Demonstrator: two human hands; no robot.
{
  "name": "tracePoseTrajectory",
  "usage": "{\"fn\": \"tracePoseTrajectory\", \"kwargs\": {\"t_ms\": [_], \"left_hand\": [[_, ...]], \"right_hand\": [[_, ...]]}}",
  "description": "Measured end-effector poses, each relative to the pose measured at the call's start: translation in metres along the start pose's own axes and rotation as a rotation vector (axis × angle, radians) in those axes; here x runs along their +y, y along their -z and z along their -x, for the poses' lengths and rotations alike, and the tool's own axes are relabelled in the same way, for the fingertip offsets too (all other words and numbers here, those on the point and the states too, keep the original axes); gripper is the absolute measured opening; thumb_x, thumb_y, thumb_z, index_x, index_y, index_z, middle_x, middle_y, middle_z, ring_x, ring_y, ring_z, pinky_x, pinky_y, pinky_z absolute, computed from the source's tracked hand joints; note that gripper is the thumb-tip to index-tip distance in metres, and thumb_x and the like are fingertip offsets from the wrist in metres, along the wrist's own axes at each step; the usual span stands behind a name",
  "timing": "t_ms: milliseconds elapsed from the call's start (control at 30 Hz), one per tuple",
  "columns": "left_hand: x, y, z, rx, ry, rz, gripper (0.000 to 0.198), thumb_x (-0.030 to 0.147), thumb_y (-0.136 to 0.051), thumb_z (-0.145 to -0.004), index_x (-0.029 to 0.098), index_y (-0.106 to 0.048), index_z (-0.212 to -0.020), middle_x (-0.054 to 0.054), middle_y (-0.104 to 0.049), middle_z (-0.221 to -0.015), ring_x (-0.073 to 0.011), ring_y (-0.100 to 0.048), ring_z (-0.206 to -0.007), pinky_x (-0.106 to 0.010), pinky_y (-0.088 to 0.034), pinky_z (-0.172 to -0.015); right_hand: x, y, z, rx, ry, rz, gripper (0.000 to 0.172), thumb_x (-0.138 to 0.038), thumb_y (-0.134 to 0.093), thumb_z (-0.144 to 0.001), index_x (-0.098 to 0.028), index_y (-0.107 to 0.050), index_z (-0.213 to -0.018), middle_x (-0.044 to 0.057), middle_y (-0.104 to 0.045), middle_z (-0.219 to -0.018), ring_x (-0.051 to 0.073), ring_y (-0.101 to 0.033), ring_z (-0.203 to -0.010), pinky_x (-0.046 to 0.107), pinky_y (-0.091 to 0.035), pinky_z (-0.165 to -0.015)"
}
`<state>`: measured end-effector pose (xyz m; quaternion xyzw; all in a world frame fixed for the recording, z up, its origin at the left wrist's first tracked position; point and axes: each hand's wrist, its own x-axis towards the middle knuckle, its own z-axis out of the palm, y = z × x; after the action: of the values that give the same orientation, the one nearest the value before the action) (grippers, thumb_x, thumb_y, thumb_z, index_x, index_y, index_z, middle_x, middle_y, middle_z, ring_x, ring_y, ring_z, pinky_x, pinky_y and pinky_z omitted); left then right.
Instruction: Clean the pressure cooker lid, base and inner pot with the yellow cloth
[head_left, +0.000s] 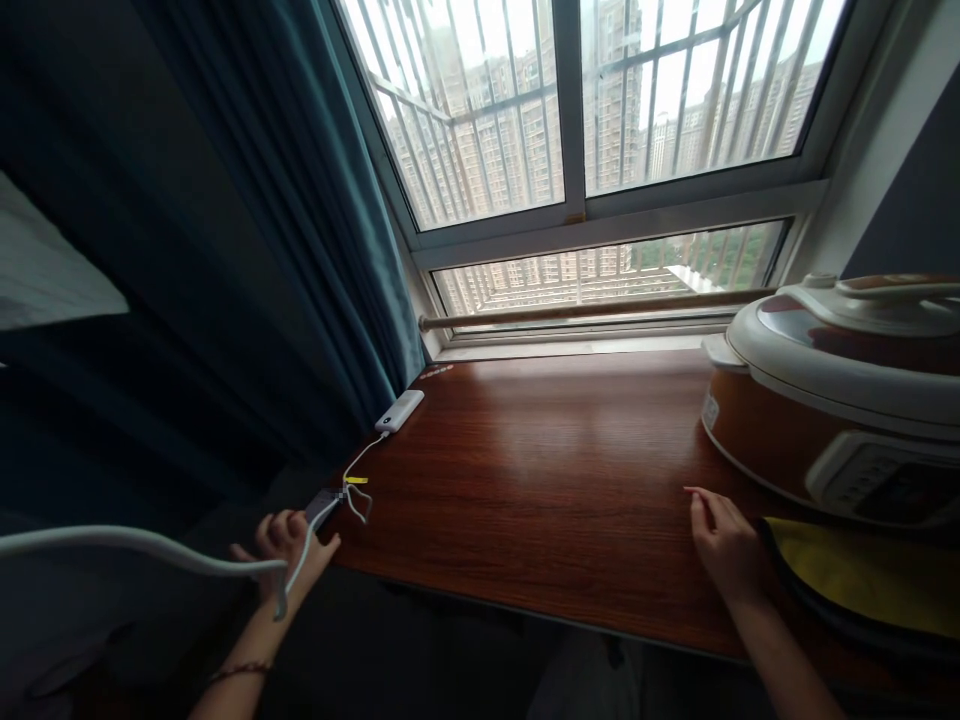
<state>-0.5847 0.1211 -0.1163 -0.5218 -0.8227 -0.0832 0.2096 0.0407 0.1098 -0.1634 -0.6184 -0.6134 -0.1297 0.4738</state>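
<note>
My left hand is at the left end of the table, its fingers spread apart, close to a dark flat device that looks like a phone. Whether the fingertips touch that device I cannot tell. A white cable comes in from the left edge and passes in front of this hand. Another thin white cord links the device's end to a white power bank, with a yellow tag beside it. On the right, my right hand rests on the tabletop with loosely bent fingers, holding nothing visible.
A large white and brown electric cooker stands at the right of the reddish-brown table. In front of it lies a yellow cloth-like item with dark edging. Blue curtains hang at left; a barred window is behind.
</note>
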Motion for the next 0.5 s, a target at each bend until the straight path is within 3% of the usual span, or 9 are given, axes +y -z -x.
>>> {"fn": "tracePoseTrajectory", "kwargs": {"t_ms": [100, 200, 400, 500], "left_hand": [[-0.007, -0.018, -0.02, 0.021, -0.025, -0.297, 0.056, 0.036, -0.057, -0.07, 0.01, -0.043, -0.118, -0.017, -0.034, -0.136, -0.0353, -0.012, -0.131, -0.06, -0.01, -0.101], [-0.025, -0.035, -0.032, -0.07, 0.004, -0.425, 0.06, 0.047, -0.054, -0.072, 0.013, -0.041, -0.12, -0.011, -0.034, -0.137, -0.0354, -0.01, -0.132, -0.061, -0.012, -0.1], [-0.057, -0.056, -0.043, -0.103, 0.078, -0.371, 0.072, 0.061, -0.048, -0.071, 0.014, -0.034, -0.123, -0.011, -0.034, -0.138, -0.0385, -0.014, -0.131, -0.062, -0.021, -0.095], [-0.067, -0.069, -0.052, -0.207, 0.177, -0.258, 0.074, 0.061, -0.047, -0.071, 0.011, -0.033, -0.123, -0.013, -0.044, -0.131, -0.0392, -0.02, -0.129, -0.062, -0.024, -0.092]], "right_hand": [[0.004, -0.001, 0.001, 0.003, -0.015, 0.024, 0.028, -0.03, -0.04, -0.089, -0.014, -0.064, -0.091, 0.009, -0.067, -0.088, 0.02, -0.062, -0.081, 0.031, -0.046, -0.079], [0.005, -0.001, 0.001, 0.016, -0.027, 0.052, 0.03, -0.03, -0.039, -0.089, -0.014, -0.064, -0.091, 0.009, -0.067, -0.089, 0.02, -0.063, -0.08, 0.031, -0.046, -0.079], [0.004, -0.001, 0.001, -0.02, -0.025, 0.062, 0.029, -0.03, -0.04, -0.089, -0.014, -0.064, -0.091, 0.008, -0.067, -0.09, 0.019, -0.063, -0.081, 0.029, -0.045, -0.08], [0.004, -0.001, 0.001, -0.016, -0.036, 0.064, 0.029, -0.03, -0.04, -0.088, -0.014, -0.064, -0.092, 0.008, -0.067, -0.09, 0.019, -0.063, -0.081, 0.029, -0.045, -0.079]]}}
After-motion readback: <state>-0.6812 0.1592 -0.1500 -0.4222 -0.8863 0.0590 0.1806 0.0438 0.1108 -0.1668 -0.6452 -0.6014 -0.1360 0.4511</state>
